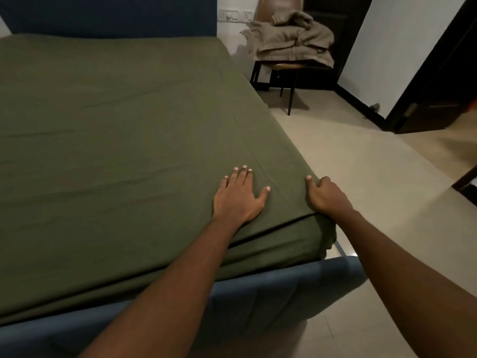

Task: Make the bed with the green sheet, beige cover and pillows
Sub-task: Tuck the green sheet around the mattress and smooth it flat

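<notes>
The green sheet (116, 130) covers the whole mattress, with faint creases across it. My left hand (237, 196) lies flat on the sheet near the bed's near right corner, fingers spread. My right hand (326, 196) sits at the right edge of that corner; its thumb rests on top and its fingers curl over the side of the sheet. The beige cover (291, 38) is piled, crumpled, on a chair beyond the bed. No pillows are in view.
The bed has a blue frame (258, 293) and a dark blue headboard (111, 15). The brown chair (281, 3) stands at the bed's far right corner by a wall socket. Pale tiled floor (361, 164) runs along the right side. A dark door (433, 81) stands open at right.
</notes>
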